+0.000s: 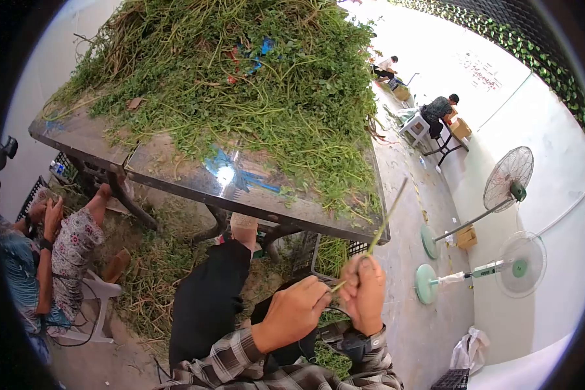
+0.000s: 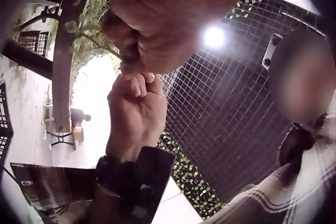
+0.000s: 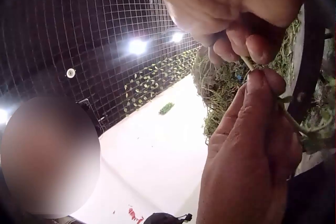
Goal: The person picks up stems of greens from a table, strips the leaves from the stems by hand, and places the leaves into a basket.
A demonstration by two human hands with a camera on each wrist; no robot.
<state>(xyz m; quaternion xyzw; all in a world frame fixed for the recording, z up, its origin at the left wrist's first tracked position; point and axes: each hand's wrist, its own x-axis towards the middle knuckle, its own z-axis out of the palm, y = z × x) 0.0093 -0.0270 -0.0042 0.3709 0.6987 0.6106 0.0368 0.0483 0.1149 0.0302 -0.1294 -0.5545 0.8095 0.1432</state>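
A thin green stem (image 1: 377,235) slants up past the table's front right corner in the head view. My left hand (image 1: 292,314) pinches its lower end, and close beside it my right hand (image 1: 365,292) grips the stem between thumb and curled fingers. From the left wrist, the left hand (image 2: 157,22) is above the right hand (image 2: 137,116), with a leafy piece (image 2: 97,43) sticking out. The right wrist view has the right hand (image 3: 231,3) over the left hand (image 3: 244,150), whose thumb and fingertip hold the stem; leaves (image 3: 312,132) trail beside them.
A large heap of leafy stems (image 1: 240,84) covers much of the dark table (image 1: 175,170). More greens (image 1: 156,286) lie on the floor. A seated person (image 1: 42,260) is at left. Two fans (image 1: 508,179) stand at right; other people (image 1: 439,110) sit farther back.
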